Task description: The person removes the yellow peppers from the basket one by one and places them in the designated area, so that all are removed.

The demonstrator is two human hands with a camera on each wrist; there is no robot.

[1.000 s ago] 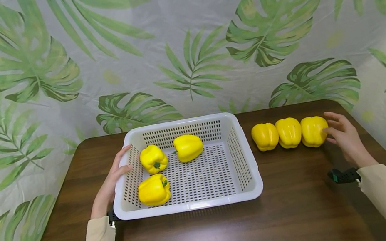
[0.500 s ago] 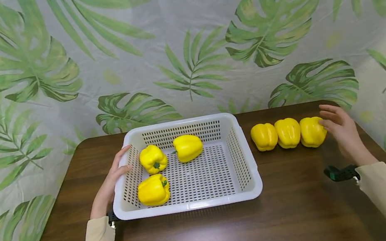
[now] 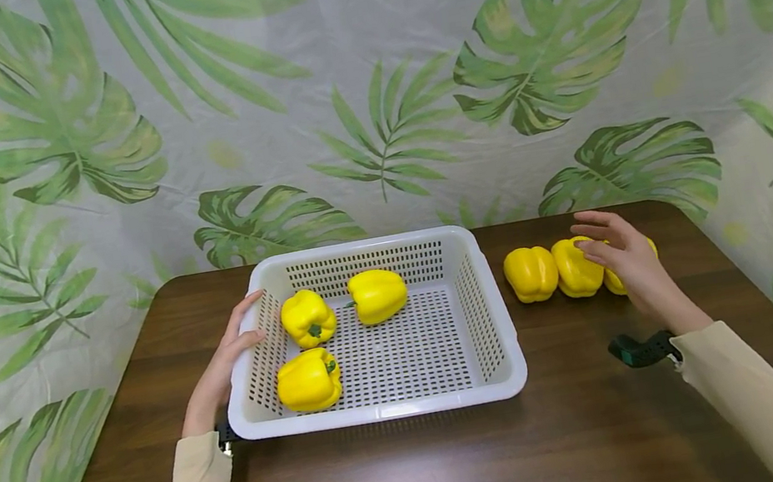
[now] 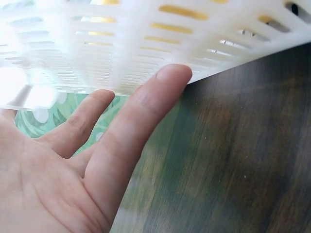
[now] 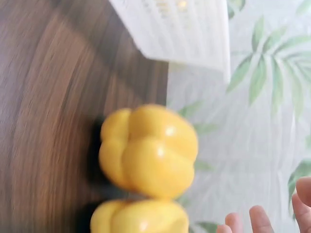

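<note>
My left hand [image 3: 218,373] lies along the left side of a white perforated plastic basket [image 3: 383,412], its fingers extended against the wall. In the left wrist view the thumb [image 4: 146,104] reaches along the outside of that wall. Inside are three yellow bell peppers: one at the back [image 3: 377,295], one at the left [image 3: 308,318] and one at the front left [image 3: 308,380]. Right of the basket, three more stand in a row: a left pepper [image 3: 532,274], a middle pepper [image 3: 577,270] and a right pepper [image 3: 614,285], partly hidden. My right hand [image 3: 629,266] hovers over the row, fingers spread, holding nothing.
Everything stands on a dark brown wooden table [image 3: 424,479]. Behind and beside it hangs a pale curtain [image 3: 382,22] with a green leaf print. A black wrist mount [image 3: 643,350] sticks out inward from my right wrist.
My right hand has moved left, from beside the right pepper to above the middle and right ones. My left hand, the basket and the peppers have stayed in place.
</note>
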